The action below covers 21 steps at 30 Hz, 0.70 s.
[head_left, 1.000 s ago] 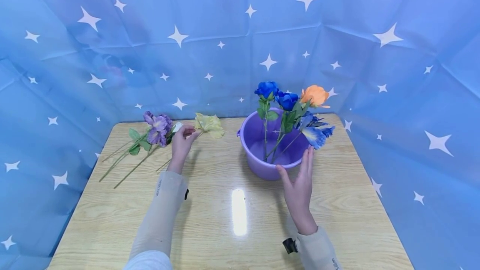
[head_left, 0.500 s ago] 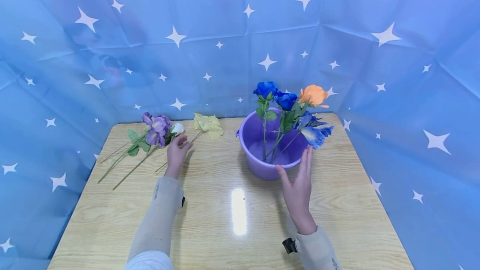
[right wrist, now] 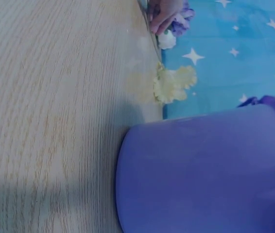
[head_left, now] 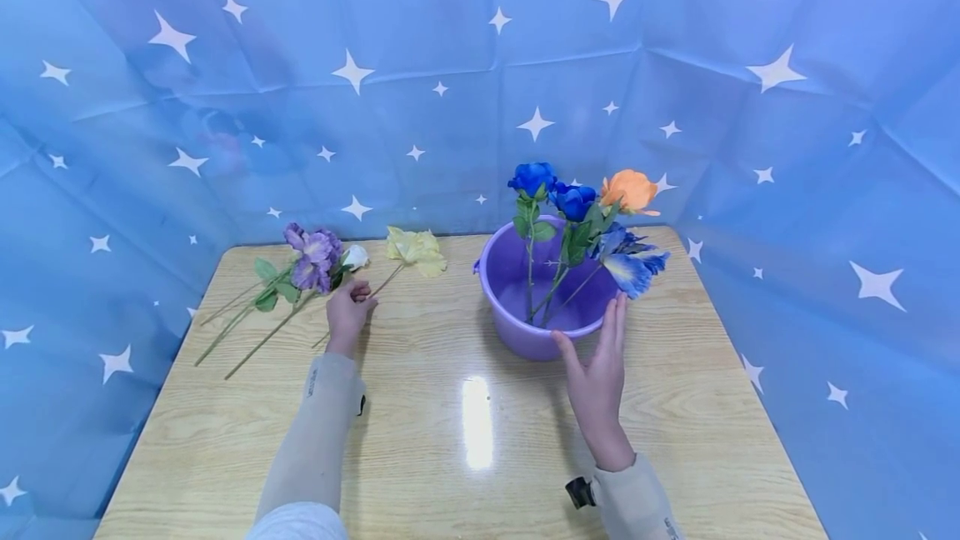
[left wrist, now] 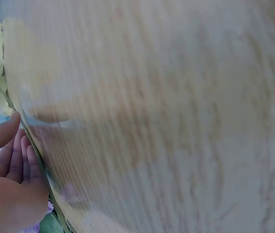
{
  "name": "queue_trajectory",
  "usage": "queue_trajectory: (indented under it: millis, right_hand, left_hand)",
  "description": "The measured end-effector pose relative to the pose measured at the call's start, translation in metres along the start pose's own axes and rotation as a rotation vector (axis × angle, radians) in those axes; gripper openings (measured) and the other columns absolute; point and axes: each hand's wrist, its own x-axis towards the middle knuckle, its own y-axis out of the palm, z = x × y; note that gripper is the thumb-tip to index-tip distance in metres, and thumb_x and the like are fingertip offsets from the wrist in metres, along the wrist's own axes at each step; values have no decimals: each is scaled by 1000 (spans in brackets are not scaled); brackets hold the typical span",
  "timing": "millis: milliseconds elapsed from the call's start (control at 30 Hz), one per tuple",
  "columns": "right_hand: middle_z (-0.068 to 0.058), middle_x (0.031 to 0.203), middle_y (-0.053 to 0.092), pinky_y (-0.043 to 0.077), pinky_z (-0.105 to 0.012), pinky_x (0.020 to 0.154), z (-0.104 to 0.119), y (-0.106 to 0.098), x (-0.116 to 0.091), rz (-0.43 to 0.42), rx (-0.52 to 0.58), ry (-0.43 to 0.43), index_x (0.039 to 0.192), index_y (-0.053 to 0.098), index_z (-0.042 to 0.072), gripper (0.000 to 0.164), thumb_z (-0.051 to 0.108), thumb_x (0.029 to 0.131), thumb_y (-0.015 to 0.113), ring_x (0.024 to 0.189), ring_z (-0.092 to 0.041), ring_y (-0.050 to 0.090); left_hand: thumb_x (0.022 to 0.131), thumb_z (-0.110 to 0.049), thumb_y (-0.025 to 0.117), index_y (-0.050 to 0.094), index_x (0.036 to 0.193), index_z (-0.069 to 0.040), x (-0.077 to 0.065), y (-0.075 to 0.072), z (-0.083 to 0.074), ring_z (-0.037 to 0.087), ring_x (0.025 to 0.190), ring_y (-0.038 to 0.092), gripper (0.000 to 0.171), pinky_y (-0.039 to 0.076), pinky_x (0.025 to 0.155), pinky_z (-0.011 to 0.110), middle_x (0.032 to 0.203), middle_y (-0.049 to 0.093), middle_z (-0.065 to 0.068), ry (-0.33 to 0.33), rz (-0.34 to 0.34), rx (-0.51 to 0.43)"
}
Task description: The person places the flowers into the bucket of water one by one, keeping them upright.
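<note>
On the left of the table, my left hand [head_left: 347,317] is at the stem [head_left: 386,280] of a yellow artificial flower [head_left: 417,252]. In the left wrist view the thumb tip comes right to that stem, the fingers lie bent along it, and a gap shows between thumb and fingers. My right hand [head_left: 596,386] rests against the front right rim of a purple bucket [head_left: 525,342], fingers extended and thumb spread. Inside the bucket stand two blue roses [head_left: 532,179], an orange flower [head_left: 628,191] and a blue iris [head_left: 630,265].
Purple flowers [head_left: 315,257] and a white rose [head_left: 356,257] lie left of the yellow flower, their long green stems [head_left: 262,342] pointing toward the front left. A blue star-patterned cloth [head_left: 420,23] surrounds the wooden table [head_left: 420,440] at the back and sides.
My left hand has moved from beside the yellow bloom back and slightly left, down along its stem, uncovering the white rose. The right hand stays at the bucket rim.
</note>
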Motion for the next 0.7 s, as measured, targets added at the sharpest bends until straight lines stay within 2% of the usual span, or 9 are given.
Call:
queue_trajectory:
  millis: [167,333,500,700]
  right_hand:
    - [-6,170,3,14,-49,127,1,-1,0,3,1,5,158,14,1,94,27,91,74,157,-27,7]
    - [-4,170,2,15,-50,126,2,-2,0,11,0,18,158,14,1,94,30,91,73,157,-26,6]
    - [-4,170,2,15,-50,126,1,-2,0,10,1,19,159,14,2,94,29,91,73,157,-26,7]
    - [-5,170,3,15,-51,126,1,-1,0,7,4,8,158,15,1,93,24,91,74,157,-27,7]
  left_hand:
    - [90,0,69,69,117,1,0,0,0,28,102,66,27,54,90,36,113,71,17,-5,-27,56]
    - [90,-3,70,73,107,-2,-2,-1,-4,29,96,69,17,55,88,39,105,75,15,-6,-25,127]
    - [93,-7,66,72,108,-3,-5,-5,-10,29,97,68,16,54,86,40,107,74,15,-24,36,212]
    - [94,-9,62,73,106,-7,-3,-6,-13,22,86,62,16,49,70,29,100,70,9,-66,129,275]
